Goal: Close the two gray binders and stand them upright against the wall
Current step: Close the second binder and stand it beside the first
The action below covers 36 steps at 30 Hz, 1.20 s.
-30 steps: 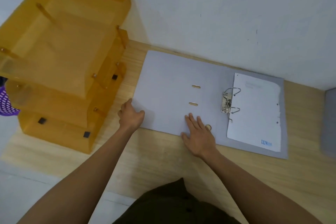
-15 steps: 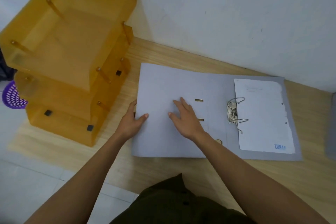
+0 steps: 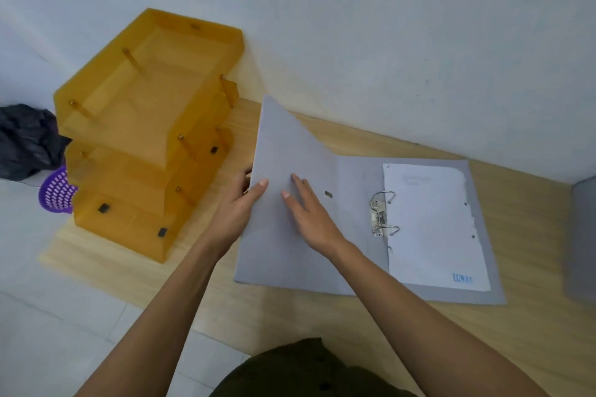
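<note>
The binder (image 3: 354, 226) cover (image 3: 283, 203) has come up off the desk (image 3: 322, 316) since a moment ago; it was lying flat, and now its left edge tilts high, swinging toward the rings (image 3: 383, 213). The left hand (image 3: 238, 206) has gone from resting at the edge to pinching it, thumb on top and fingers curled behind. The right hand (image 3: 309, 213) lies flat and spread on the cover's inner face. The binder sits open on the desk near the wall (image 3: 387, 42), holding one white sheet (image 3: 432, 229) on two rings. A second gray binder (image 3: 583, 242) shows only at the right edge. Three stacked orange trays (image 3: 145, 145) look empty
</note>
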Motion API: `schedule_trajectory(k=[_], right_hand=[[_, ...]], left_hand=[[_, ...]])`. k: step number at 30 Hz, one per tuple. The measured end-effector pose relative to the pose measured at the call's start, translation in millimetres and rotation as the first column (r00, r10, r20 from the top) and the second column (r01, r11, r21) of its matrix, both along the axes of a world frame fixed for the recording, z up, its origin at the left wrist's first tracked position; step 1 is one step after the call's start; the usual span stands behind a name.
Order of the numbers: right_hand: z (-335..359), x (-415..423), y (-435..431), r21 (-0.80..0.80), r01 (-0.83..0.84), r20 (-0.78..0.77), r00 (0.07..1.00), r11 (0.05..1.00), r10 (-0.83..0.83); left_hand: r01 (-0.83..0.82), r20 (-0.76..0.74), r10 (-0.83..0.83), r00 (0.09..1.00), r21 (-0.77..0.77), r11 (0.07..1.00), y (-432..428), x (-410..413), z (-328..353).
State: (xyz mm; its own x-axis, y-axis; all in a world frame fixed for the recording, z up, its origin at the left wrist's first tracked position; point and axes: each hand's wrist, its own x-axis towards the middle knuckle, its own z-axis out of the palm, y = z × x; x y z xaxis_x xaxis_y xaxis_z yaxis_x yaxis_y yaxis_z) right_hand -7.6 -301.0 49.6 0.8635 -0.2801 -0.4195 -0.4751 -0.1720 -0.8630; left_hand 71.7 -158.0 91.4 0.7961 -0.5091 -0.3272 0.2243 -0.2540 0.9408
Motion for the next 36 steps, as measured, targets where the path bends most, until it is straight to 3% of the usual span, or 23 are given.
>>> schedule_trajectory(k=[4,6,10,15,18,21,27,31,33,36], right_hand=[[32.3,-18.0,-18.9,0.094,0.055,0.126,0.990,0.994,-0.067],[47.2,-29.6,-32.9,0.187,0.111,0.151,0.979,0.976,-0.140],[67.4,-55.3,-77.1,0.400,0.238,0.113,0.945,0.885,-0.306],[78.7,-94.4,-150.8,0.484,0.355,0.071,0.895,0.800,-0.440],[73.0,-122.8,-180.5,0.275,0.415,0.073,0.891,0.867,-0.449],[58.7,-156.5,-198.3,0.087,0.478,0.069,0.872,0.874,-0.484],[19.3,-238.9,-227.6,0.188,0.566,-0.078,0.823,0.803,-0.562],[-12.5,-266.2,-228.1,-0.042,0.694,-0.148,0.707,0.719,-0.691],[-18.3,-265.1,-221.5,-0.244,0.646,-0.158,0.709,0.723,-0.687],[-26.2,-250.6,-207.7,-0.389,0.396,-0.204,0.843,0.832,-0.497]], left_hand=[[0.123,-0.099,-0.139,0.985,-0.151,0.981,-45.4,-23.5,11.9],[0.158,-0.067,-0.170,0.983,-0.158,0.975,-71.0,-40.8,14.0],[0.233,0.091,-0.226,0.970,-0.084,0.969,-122.6,-78.3,18.4],[0.387,0.189,-0.400,0.897,0.104,0.916,-168.5,-115.4,2.2],[0.461,0.171,-0.491,0.854,0.184,0.868,-180.2,-131.0,-14.1],[0.472,0.151,-0.520,0.840,0.268,0.840,-184.7,-142.1,-33.2],[0.334,0.119,-0.433,0.893,0.468,0.818,-168.0,-149.9,-75.5],[0.230,0.051,-0.277,0.959,0.424,0.876,-157.5,-159.9,-90.5],[0.241,0.018,-0.271,0.962,0.408,0.881,-156.4,-167.3,-92.6],[0.265,0.002,-0.291,0.957,0.408,0.874,-156.4,-174.2,-96.5]])
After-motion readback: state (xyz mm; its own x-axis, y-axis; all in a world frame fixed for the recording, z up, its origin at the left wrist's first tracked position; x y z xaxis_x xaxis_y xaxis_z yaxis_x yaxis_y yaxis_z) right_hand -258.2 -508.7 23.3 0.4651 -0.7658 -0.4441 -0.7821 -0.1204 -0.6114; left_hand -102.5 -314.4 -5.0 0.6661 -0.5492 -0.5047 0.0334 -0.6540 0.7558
